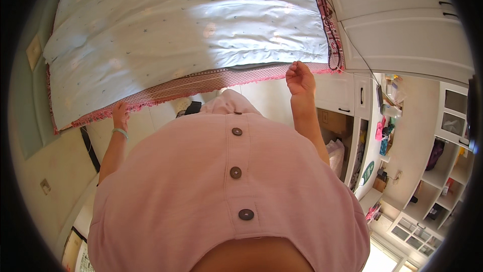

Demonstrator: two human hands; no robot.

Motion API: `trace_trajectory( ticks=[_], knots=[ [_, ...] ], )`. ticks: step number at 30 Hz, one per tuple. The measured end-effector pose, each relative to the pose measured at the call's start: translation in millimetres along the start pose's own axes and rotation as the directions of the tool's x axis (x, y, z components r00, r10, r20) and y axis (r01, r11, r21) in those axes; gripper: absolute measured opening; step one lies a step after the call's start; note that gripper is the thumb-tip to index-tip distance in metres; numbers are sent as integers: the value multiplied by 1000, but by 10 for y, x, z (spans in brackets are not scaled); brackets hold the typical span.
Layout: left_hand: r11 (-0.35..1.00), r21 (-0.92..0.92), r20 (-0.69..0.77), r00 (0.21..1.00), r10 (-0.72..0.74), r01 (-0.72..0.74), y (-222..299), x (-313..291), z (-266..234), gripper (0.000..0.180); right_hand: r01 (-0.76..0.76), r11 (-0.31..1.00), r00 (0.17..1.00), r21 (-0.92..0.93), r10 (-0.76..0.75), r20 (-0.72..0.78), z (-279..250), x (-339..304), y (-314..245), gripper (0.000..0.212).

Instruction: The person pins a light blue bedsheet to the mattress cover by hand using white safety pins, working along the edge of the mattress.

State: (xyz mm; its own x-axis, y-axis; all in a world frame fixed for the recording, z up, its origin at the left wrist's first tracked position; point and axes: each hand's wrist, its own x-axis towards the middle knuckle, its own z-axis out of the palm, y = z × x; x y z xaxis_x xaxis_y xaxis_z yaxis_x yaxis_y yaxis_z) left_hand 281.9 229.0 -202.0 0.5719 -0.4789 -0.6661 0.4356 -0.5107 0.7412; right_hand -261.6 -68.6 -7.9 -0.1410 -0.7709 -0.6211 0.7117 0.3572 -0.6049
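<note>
I see a rumpled pale-blue quilt (166,25), flecked with small dark marks, spread over a pink fringed cover (186,84). The right hand (301,80) bunches at its near edge, the left hand (121,116) at the cover's; whether either grips, I cannot tell.

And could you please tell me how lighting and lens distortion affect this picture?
Head view: strong light brightens the right part of the pale blue quilt, with a shaded band to its left; white cabinet doors curve near the rim; corners are black.
</note>
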Motion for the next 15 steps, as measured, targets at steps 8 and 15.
trace_trajectory(
  ticks=[8, 15],
  knots=[
    [1000, -27, -49, 999, 8, -9, -281, 106, -205, 17, 63, 998, 993, -27, -60, 99, 0, 118, -61, 12],
    [991, 131, 46, 999, 17, -23, -374, 86, -125, 21, 84, 995, 986, -61, -74, 146, -312, 522, -247, 7]
  ],
)
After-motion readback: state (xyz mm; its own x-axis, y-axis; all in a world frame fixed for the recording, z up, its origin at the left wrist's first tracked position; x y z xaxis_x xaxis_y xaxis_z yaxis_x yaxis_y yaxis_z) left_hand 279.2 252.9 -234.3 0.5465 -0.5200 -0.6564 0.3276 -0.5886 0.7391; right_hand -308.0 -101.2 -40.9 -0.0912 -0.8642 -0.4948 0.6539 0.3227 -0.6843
